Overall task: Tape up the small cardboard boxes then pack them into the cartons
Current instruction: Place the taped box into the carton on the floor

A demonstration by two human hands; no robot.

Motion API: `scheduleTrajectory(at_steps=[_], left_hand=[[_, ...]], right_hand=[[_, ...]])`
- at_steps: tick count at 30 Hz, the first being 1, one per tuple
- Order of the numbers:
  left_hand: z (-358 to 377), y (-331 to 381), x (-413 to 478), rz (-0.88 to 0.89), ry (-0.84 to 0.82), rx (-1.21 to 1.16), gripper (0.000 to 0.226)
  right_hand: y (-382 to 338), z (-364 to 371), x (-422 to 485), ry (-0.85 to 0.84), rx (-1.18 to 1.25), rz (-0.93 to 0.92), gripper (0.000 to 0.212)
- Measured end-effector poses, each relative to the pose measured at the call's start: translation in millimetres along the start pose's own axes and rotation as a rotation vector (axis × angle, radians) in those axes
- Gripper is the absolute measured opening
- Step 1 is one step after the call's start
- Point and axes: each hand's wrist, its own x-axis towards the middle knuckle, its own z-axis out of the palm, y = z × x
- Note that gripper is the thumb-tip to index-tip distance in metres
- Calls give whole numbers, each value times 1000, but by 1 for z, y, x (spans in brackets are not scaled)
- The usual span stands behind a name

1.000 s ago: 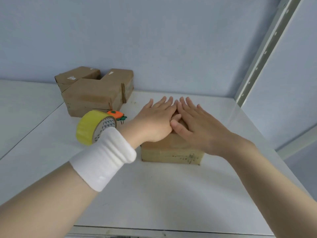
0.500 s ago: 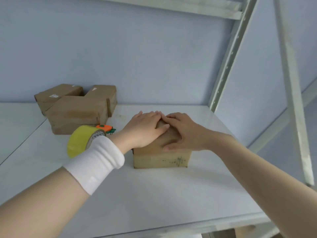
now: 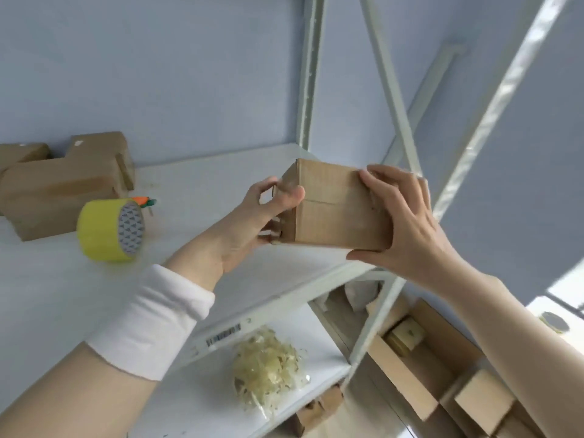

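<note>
Cardboard small box [image 3: 335,210] was held clear above the white shelf [image 3: 202,172] | left hand [image 3: 252,216] curled round its 9 o'clock end | right hand [image 3: 407,222] clasped its 3 o'clock end | yellow tape roll [image 3: 104,230] lay at 9 o'clock of it.

We are in what looks like a storeroom or packing area: a pale metal rack [image 3: 308,74] with white shelves [image 3: 47,279], a barcode label [image 3: 222,336] on one shelf edge, stacked cardboard boxes [image 3: 63,184], a yellow tape roll [image 3: 101,230], and an open carton [image 3: 436,324] on the floor.
</note>
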Motion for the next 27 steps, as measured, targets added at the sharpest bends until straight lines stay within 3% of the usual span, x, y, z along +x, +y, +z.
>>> scheduleTrajectory(at_steps=[2,4,7,9,12,13,15,19,21,27], left_hand=[[36,-11,-7,96,41,47,107],[75,-28,-18,245,66,166,113],[139,-58,-36,427,27,318,114],[183,-76,-43,477,1,340,114],[253,-101,-51,488,-62,355,115],[277,-110,-54,502,-90,372,115],[323,-130,-59,522,-153,398,118],[398,-172,-68,423,-302,388,126],[425,-193,-67,317,-385,324,121],[493,-254,-29,-148,-540,257,47]], right_hand=[[6,-15,-37,-12,47,67,106],[9,-30,-79,-10,212,246,102],[10,-54,-142,119,671,786,105],[16,-70,-183,165,970,1058,93],[31,-88,-241,193,1270,1210,42],[38,-93,-260,218,1351,1236,36],[55,-101,-296,316,1466,1286,49],[85,-106,-365,492,1470,1432,74],[101,-105,-400,537,1426,1482,72],[154,-93,-479,562,1320,1712,75]])
